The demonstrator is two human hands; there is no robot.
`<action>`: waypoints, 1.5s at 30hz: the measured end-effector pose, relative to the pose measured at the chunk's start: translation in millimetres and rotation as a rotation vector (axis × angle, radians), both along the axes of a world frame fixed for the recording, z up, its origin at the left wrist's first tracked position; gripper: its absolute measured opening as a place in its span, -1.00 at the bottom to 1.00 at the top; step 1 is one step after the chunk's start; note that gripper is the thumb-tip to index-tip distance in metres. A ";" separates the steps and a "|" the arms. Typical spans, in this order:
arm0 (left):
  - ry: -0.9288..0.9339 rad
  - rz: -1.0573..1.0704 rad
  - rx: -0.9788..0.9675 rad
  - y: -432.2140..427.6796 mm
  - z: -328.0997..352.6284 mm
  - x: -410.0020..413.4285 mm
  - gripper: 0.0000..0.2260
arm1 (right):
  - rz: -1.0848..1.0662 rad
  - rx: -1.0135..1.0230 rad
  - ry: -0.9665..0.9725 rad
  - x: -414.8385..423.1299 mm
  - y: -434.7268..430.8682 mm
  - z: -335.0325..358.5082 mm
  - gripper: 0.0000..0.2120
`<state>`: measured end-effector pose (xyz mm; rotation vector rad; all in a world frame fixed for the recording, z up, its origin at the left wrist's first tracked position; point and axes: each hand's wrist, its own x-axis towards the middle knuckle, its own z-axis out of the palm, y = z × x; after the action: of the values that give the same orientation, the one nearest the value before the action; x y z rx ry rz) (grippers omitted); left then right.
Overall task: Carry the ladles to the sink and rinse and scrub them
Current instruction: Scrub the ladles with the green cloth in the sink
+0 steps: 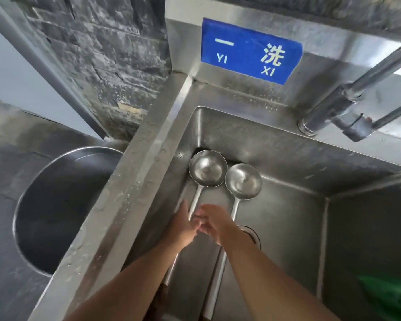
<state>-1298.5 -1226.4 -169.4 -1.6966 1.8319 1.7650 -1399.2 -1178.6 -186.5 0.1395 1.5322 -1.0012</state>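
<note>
Two steel ladles lie side by side in the steel sink (287, 144), bowls up near its back-left corner. The left ladle (207, 169) and the right ladle (243, 181) have long handles that run back toward me. My left hand (183, 225) is curled around the left ladle's handle, thumb on its left side. My right hand (214, 222) meets the left hand's fingers at that same handle and covers part of the right ladle's handle. Whether the right hand grips anything is hidden.
A chrome faucet (333, 107) reaches in from the upper right, with no water running. The drain (252, 235) sits just right of my right wrist. A large steel basin (63, 205) stands on the floor left of the sink. Something green (389, 297) lies at the sink's lower right.
</note>
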 end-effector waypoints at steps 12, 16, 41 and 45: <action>-0.037 0.059 -0.101 10.3 14.2 0.1 -0.80 | 0.115 -0.052 0.024 3.8 -7.8 2.8 -0.71; -0.033 0.041 -0.114 13.7 44.7 7.7 -0.78 | 0.120 -0.079 0.020 6.2 -2.7 35.6 -0.70; 0.178 -0.652 -0.390 62.6 268.4 -8.7 -0.94 | -0.549 -0.482 -0.039 -8.9 147.1 258.9 -0.69; 0.271 -0.707 -0.453 76.5 271.5 -37.5 -0.91 | -0.557 -0.524 0.010 -20.2 162.9 267.5 -0.73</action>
<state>-1336.0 -1149.9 102.1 -0.7070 2.6519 1.3787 -1419.5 -1015.7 81.0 0.1943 1.2090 -1.8154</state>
